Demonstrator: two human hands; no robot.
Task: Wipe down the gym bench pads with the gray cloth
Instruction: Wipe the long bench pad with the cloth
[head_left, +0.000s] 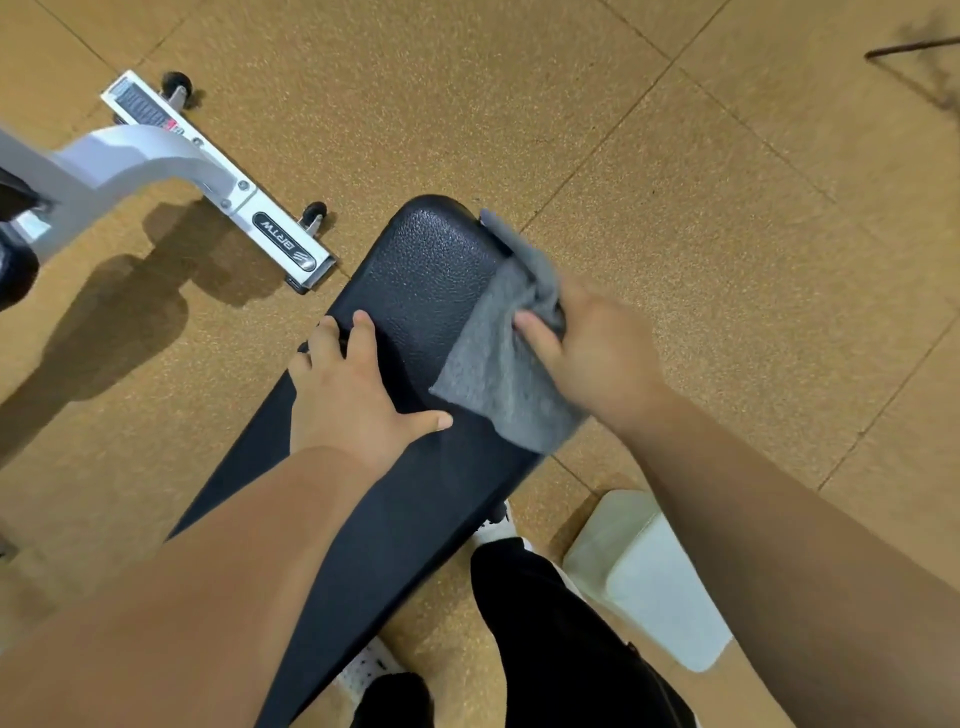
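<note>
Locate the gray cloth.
In the head view, the gray cloth drapes over the right edge of the black bench pad, gripped by the right hand.

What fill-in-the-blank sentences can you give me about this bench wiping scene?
The right hand holds a crumpled fabric cloth coloured ____.
The left hand rests on the ____ textured vinyl bench pad.
The white metal frame beside it has small black ____.
Missing: gray; black; wheels.
</note>
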